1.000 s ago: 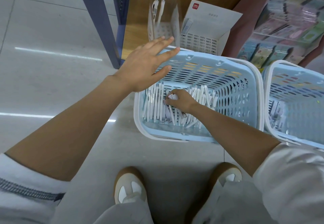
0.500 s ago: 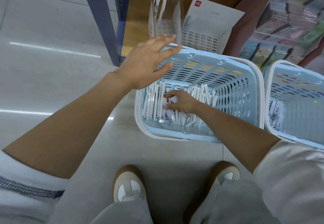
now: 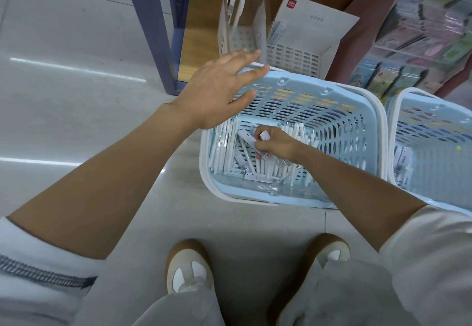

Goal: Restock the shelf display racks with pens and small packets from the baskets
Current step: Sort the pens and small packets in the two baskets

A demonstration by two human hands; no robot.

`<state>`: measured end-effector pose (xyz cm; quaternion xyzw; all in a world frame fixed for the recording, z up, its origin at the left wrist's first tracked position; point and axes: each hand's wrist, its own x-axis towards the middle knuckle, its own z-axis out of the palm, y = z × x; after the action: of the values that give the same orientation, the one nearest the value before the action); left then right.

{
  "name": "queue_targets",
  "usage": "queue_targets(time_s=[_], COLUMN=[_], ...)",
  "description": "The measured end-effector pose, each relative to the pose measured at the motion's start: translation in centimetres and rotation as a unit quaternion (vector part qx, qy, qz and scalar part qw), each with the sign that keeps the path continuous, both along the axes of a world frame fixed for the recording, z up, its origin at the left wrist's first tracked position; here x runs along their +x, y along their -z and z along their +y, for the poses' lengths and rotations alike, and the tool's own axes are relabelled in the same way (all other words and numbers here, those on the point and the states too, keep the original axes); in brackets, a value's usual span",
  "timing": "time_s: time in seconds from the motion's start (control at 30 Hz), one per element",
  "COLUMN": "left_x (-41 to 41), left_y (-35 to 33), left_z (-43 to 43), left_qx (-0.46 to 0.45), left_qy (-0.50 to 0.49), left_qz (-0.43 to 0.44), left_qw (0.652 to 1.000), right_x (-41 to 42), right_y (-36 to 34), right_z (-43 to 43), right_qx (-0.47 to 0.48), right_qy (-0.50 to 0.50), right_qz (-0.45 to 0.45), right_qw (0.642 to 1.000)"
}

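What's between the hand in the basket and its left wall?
Head view: white pens and a packet lie between the right hand and that wall.

Bright, even overhead light. White glare streaks cross the glossy floor — shadows soft, centre sharp, edges bent and slightly blurred by the wide lens.

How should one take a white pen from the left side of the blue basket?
Probably from above, since the walls of the blue basket block every side. The white pens there lie flat, side by side, near wall to far wall; pinch one barrel at mid-length, grip across its long sides.
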<state>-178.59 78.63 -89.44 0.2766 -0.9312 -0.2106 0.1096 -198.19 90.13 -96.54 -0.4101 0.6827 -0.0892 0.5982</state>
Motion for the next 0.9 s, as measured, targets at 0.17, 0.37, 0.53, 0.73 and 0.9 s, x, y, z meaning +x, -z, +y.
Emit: queue_targets(time_s=[0.17,0.37,0.53,0.73,0.9], left_x=[0.0,0.0,0.1,0.0,0.0], left_y=[0.0,0.1,0.0,0.1,0.1], left_z=[-0.1,-0.1,-0.1,0.0,0.0], left_qx=[0.008,0.013,0.012,0.011,0.010], left_qy=[0.003,0.000,-0.003,-0.002,-0.005], left_qz=[0.007,0.013,0.010,0.010,0.007], left_qw=[1.000,1.000,1.000,1.000,1.000], right_x=[-0.4,2.7,4.2,3.3,4.1], right_y=[0.3,1.8,1.9,1.8,2.1], right_z=[0.6,-0.1,-0.6,-0.6,-0.4], right_qx=[0.043,-0.084,-0.084,-0.051,-0.048], right_qy=[-0.121,-0.173,-0.263,-0.183,-0.218], right_qz=[0.046,0.221,0.346,0.327,0.338], right_qw=[0.991,0.956,0.896,0.926,0.914])
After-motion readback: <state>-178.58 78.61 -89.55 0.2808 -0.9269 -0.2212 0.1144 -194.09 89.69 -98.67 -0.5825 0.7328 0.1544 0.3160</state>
